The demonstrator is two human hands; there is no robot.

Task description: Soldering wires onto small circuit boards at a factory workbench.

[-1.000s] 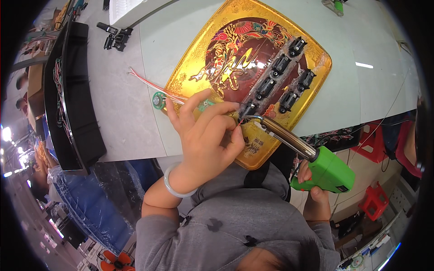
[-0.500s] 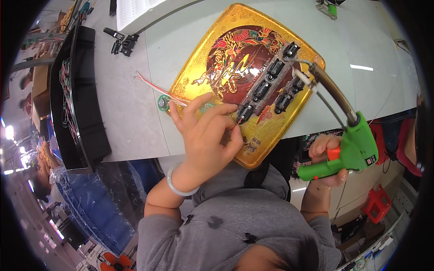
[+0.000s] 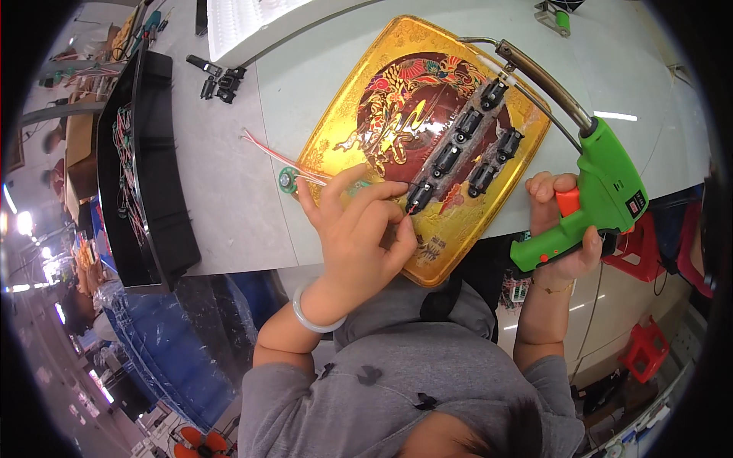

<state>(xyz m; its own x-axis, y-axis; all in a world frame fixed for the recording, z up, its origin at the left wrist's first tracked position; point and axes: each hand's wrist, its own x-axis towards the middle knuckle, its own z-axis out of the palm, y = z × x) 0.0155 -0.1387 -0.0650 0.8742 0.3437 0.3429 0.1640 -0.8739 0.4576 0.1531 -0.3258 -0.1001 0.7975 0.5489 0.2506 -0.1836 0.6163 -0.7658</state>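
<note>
My left hand [image 3: 359, 240] reaches over a gold decorated tray [image 3: 450, 240], thumb and index finger pinching a thin red wire beside the lowest small black plastic part [image 3: 419, 198]. Several such parts [image 3: 445, 159] sit in a slanting row on a clear strip, with two more [image 3: 482, 179] to the right. Under the left fingertips lie red and white wires [image 3: 263, 149] and a small green round component [image 3: 287, 180]. My right hand [image 3: 569, 266] grips a green soldering gun [image 3: 611, 175] with an orange trigger. Its bent metal tip hangs over the tray's far right edge.
At left stands a long black bin [image 3: 164, 191] holding wired boards. Loose black parts [image 3: 221, 82] lie near a white foam tray [image 3: 252, 30]. A green-rolled holder [image 3: 560, 19] stands at the far right. Red stools [image 3: 645, 347] and a blue plastic-wrapped crate [image 3: 156, 343] are below table level.
The soldering gun has risen, and its tip has moved from beside the upper black parts toward the tray's far edge. My left hand keeps its pinch; the whole view has shifted slightly.
</note>
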